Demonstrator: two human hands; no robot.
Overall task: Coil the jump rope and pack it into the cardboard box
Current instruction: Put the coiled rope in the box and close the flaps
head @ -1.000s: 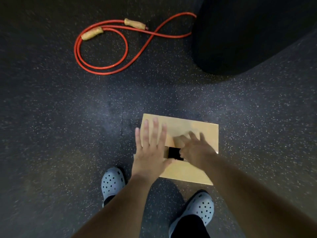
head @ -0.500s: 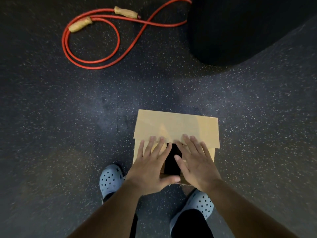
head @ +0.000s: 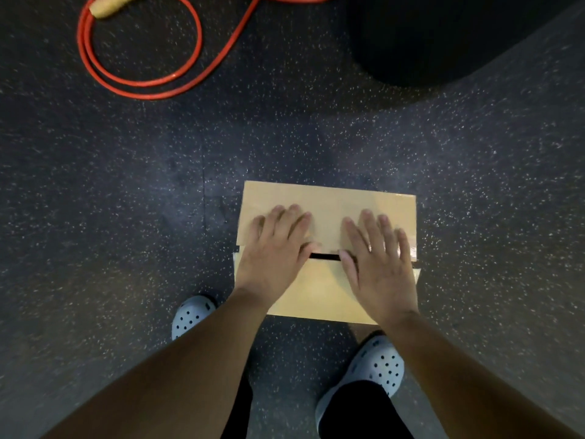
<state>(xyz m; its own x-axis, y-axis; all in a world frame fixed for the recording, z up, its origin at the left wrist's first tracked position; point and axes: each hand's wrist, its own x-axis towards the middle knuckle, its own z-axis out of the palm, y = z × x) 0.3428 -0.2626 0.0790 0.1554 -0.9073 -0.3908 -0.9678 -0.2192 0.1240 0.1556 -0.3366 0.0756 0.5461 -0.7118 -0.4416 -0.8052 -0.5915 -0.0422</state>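
Observation:
A brown cardboard box (head: 329, 198) lies on the dark speckled floor in front of my feet. Its two top flaps nearly meet, with a thin dark slit between them. My left hand (head: 275, 248) rests flat on the left part of the flaps, fingers spread. My right hand (head: 376, 258) lies flat on the right part, thumb at the slit. Neither hand holds anything. The red jump rope (head: 142, 80) lies in loose loops on the floor at the top left, one tan wooden handle (head: 114, 6) visible at the frame edge.
A large black rounded object (head: 443, 36) fills the top right of the floor. My two grey perforated clogs (head: 191, 315) (head: 376, 369) stand just behind the box. Speckled rubber flooring lies between box and rope.
The dark opening of the box has narrowed to a slit as the flaps came together. Both hands slid apart and forward onto the flaps. The view shifted, pushing the rope toward the top edge.

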